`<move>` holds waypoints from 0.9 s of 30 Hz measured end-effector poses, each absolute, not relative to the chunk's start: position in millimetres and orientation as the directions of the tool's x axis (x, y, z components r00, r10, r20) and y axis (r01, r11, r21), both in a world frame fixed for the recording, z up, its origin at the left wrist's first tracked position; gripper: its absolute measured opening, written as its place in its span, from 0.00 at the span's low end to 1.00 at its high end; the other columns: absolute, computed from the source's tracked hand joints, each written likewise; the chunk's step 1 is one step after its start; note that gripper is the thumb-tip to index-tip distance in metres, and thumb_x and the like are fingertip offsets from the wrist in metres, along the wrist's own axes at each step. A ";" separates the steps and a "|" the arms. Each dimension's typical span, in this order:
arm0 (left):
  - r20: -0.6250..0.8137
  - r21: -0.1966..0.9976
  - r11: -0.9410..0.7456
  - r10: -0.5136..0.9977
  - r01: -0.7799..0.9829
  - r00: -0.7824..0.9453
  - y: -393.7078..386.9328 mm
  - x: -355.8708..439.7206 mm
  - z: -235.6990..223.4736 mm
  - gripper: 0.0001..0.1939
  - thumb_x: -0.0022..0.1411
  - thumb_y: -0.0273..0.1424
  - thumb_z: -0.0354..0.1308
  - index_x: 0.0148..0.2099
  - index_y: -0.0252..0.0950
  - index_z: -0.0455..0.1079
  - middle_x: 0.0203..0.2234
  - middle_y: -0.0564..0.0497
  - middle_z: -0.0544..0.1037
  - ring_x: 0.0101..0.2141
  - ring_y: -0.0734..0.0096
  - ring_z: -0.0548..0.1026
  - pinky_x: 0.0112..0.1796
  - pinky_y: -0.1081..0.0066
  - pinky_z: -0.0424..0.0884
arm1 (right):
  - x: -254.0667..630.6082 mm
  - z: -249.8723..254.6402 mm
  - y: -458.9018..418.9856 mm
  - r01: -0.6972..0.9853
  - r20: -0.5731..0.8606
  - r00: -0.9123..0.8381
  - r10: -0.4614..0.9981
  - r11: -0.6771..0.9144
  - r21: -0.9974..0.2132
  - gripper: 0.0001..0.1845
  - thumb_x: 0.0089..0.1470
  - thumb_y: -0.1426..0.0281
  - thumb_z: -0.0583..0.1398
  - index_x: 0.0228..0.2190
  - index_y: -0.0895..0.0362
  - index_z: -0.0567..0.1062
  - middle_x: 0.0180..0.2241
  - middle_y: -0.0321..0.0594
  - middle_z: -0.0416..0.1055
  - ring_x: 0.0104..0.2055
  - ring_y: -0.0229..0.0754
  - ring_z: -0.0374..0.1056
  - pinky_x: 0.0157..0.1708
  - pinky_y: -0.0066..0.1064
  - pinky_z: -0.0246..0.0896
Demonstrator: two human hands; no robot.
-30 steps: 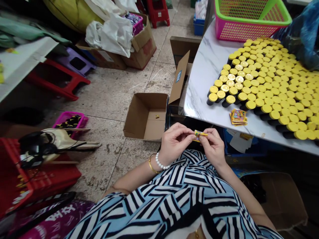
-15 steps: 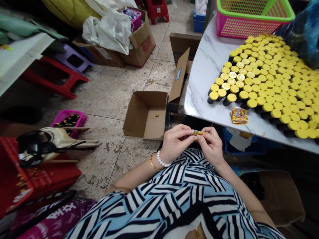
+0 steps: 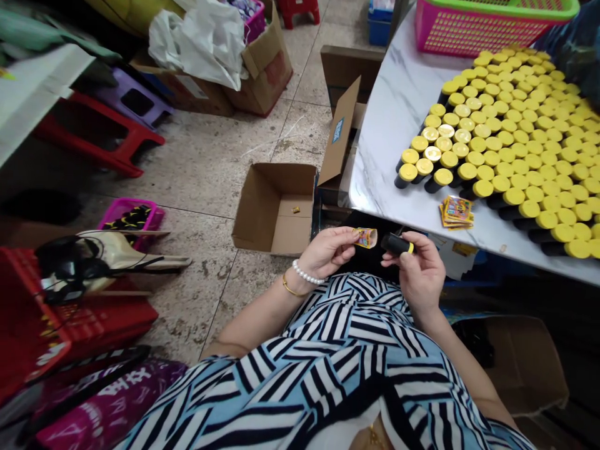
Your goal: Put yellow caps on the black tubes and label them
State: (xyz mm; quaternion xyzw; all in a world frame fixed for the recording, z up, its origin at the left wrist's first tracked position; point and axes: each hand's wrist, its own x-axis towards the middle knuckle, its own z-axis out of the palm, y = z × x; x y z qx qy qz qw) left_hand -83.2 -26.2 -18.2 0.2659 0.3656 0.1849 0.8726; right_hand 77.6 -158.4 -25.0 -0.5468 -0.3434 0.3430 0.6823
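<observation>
Between finger and thumb, my left hand (image 3: 330, 251) pinches a small yellow printed sleeve (image 3: 366, 237), opened into a tube. My right hand (image 3: 420, 265) is closed on a black tube with a yellow cap (image 3: 397, 244), lying sideways with its black end toward the sleeve. A narrow gap separates the two. On the marble-patterned table (image 3: 382, 137) a short pile of the same yellow printed sleeves (image 3: 456, 212) lies near the front edge. Behind it stand several rows of black tubes with yellow caps (image 3: 510, 150), caps upward.
An open cardboard box (image 3: 257, 215) on the floor holds one small yellow piece (image 3: 295, 210). A pink and green basket (image 3: 469, 34) stands at the table's back. Left are a pink basket of black-yellow parts (image 3: 131, 219), a red stool (image 3: 107, 137) and a red crate (image 3: 98, 325).
My hands have moved apart. The sleeve, pinched flat by both hands before, is now opened in my left hand alone. My right hand now holds a yellow-capped black tube.
</observation>
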 end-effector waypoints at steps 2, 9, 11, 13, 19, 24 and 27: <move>-0.519 0.576 0.805 0.492 -0.139 0.698 -27.8 -81.0 -16.5 0.19 0.51 0.32 0.75 0.41 0.26 0.77 0.28 0.50 0.76 0.17 0.91 0.60 0.14 0.86 0.45 | 76.9 -24.5 -155.4 -0.027 0.135 0.536 0.833 0.177 -0.984 0.15 0.61 0.63 0.64 0.49 0.49 0.74 0.46 0.40 0.70 0.36 0.40 0.74 0.35 0.37 0.79; -0.502 0.536 0.824 0.485 -0.183 0.716 -30.2 -76.5 -17.6 0.18 0.50 0.30 0.75 0.41 0.24 0.77 0.28 0.51 0.74 0.18 0.92 0.57 0.16 0.86 0.46 | 77.1 -12.8 -150.0 0.214 0.221 0.511 0.831 0.126 -0.969 0.13 0.60 0.66 0.64 0.46 0.52 0.79 0.46 0.43 0.71 0.49 0.45 0.72 0.52 0.41 0.73; -0.496 0.563 0.803 0.518 -0.196 0.696 -32.0 -74.9 -20.2 0.18 0.50 0.31 0.75 0.39 0.25 0.77 0.30 0.49 0.76 0.18 0.91 0.59 0.16 0.85 0.48 | 77.7 -9.6 -151.5 0.219 0.210 0.493 0.844 0.114 -0.969 0.13 0.60 0.67 0.64 0.47 0.52 0.79 0.47 0.44 0.70 0.50 0.45 0.72 0.55 0.43 0.72; -0.487 0.604 0.771 0.558 -0.202 0.672 -34.3 -73.3 -22.3 0.17 0.51 0.33 0.75 0.37 0.27 0.77 0.29 0.49 0.76 0.19 0.90 0.60 0.17 0.85 0.50 | 78.6 -6.7 -153.2 0.248 0.196 0.466 0.863 0.085 -0.965 0.13 0.60 0.68 0.64 0.47 0.51 0.79 0.47 0.44 0.69 0.51 0.46 0.72 0.55 0.43 0.72; -0.463 0.750 0.650 0.646 -0.120 0.607 -43.0 -73.6 -20.8 0.20 0.53 0.41 0.73 0.40 0.29 0.79 0.19 0.55 0.68 0.19 0.86 0.60 0.18 0.83 0.47 | 80.9 -5.0 -153.0 0.223 0.126 0.413 0.902 0.034 -0.974 0.12 0.59 0.67 0.66 0.46 0.50 0.81 0.45 0.43 0.69 0.47 0.43 0.71 0.47 0.36 0.75; -0.379 0.857 0.504 0.763 -0.113 0.523 -54.0 -78.1 -18.4 0.19 0.57 0.43 0.70 0.43 0.33 0.78 0.29 0.52 0.73 0.25 0.84 0.66 0.22 0.84 0.57 | 80.1 -9.3 -154.0 0.191 0.152 0.452 0.879 0.071 -0.979 0.13 0.58 0.68 0.66 0.46 0.49 0.81 0.46 0.43 0.69 0.48 0.44 0.71 0.49 0.38 0.74; -0.321 0.864 0.473 0.784 -0.176 0.531 -55.2 -79.2 -18.6 0.23 0.56 0.41 0.72 0.51 0.36 0.75 0.37 0.51 0.76 0.27 0.83 0.68 0.25 0.81 0.64 | 79.7 -12.4 -158.0 0.180 0.151 0.464 0.873 0.074 -0.981 0.17 0.57 0.68 0.67 0.49 0.49 0.79 0.48 0.43 0.70 0.49 0.45 0.72 0.51 0.41 0.74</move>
